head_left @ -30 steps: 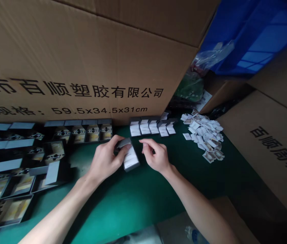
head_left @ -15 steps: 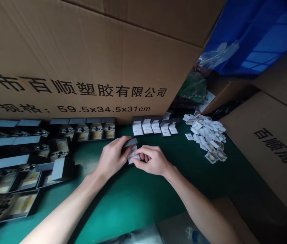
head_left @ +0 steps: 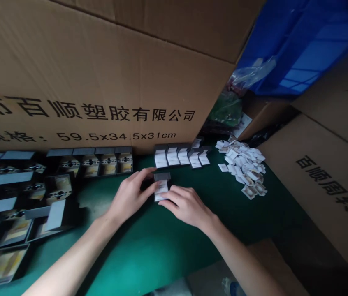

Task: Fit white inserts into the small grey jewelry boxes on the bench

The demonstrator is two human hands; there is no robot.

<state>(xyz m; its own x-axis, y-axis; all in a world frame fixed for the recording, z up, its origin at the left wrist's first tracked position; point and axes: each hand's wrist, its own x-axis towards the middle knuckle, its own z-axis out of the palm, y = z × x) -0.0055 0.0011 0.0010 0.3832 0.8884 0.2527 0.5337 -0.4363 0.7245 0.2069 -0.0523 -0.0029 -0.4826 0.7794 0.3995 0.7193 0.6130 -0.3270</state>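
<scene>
A small dark hinged box (head_left: 162, 176) with its lid raised stands on the green tabletop, a white insert (head_left: 161, 187) inside it. My left hand (head_left: 131, 192) grips it from the left, the thumb at the insert and the index finger by the lid. From the right, my right hand (head_left: 189, 205) pinches its front edge, fingertips on the insert and thumb low in front. Behind them is a row of similar open small boxes (head_left: 170, 158) with white inserts. A heap of loose white inserts (head_left: 243, 162) lies to the right.
Rows of larger open dark boxes (head_left: 64, 222) with yellowish contents fill the left side. A big printed cardboard carton (head_left: 100, 74) walls off the back. Another carton (head_left: 319, 181) stands at right, and a blue crate (head_left: 297, 49) is at the back right.
My fingers have pressed the white insert down into the small box and spread a little, so more of lid and insert shows. The whole view has shifted slightly.
</scene>
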